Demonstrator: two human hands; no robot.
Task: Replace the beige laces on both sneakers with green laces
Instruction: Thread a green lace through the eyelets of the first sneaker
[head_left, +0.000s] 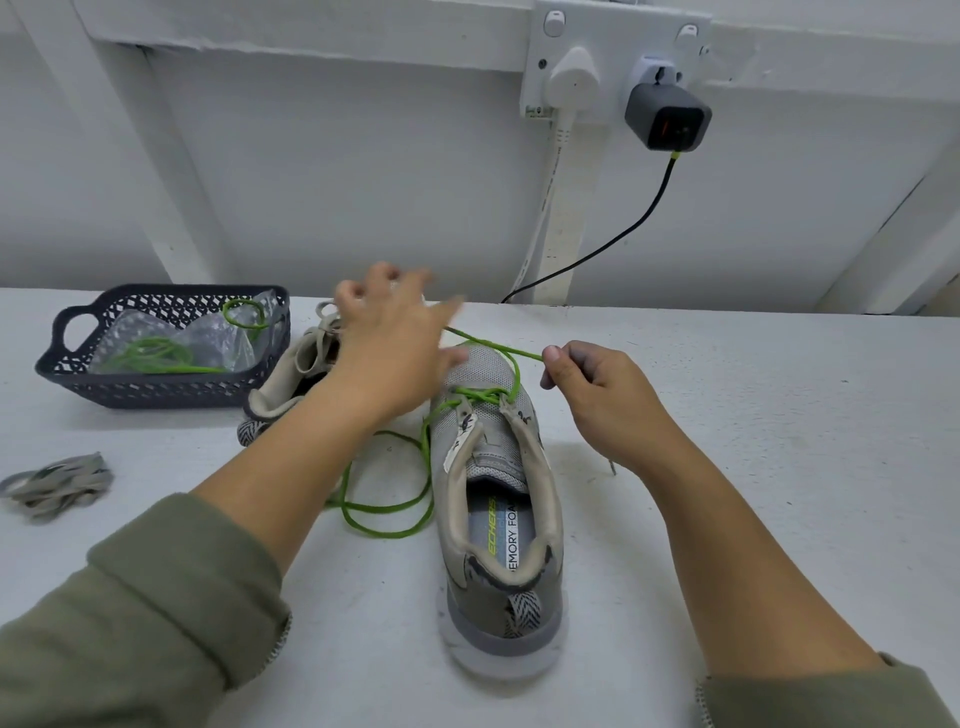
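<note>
A grey-beige sneaker (498, 519) stands in the middle of the table, heel towards me. A green lace (478, 397) runs through its lowest eyelets, and its slack loops on the table at the shoe's left (389, 514). My right hand (597, 395) pinches one strand of this lace just right of the toe. My left hand (395, 332), blurred, hovers over the toe with fingers spread and holds nothing that I can see. The second sneaker (296, 374) lies behind my left forearm, with beige laces (327, 312) in it.
At the back left, a dark lattice basket (67, 332) holds more green laces (150, 353) and a clear plastic bag. A bundle of loose beige lace (57, 486) lies at the table's left edge. On the wall behind, a charger (667, 117) trails a black cable.
</note>
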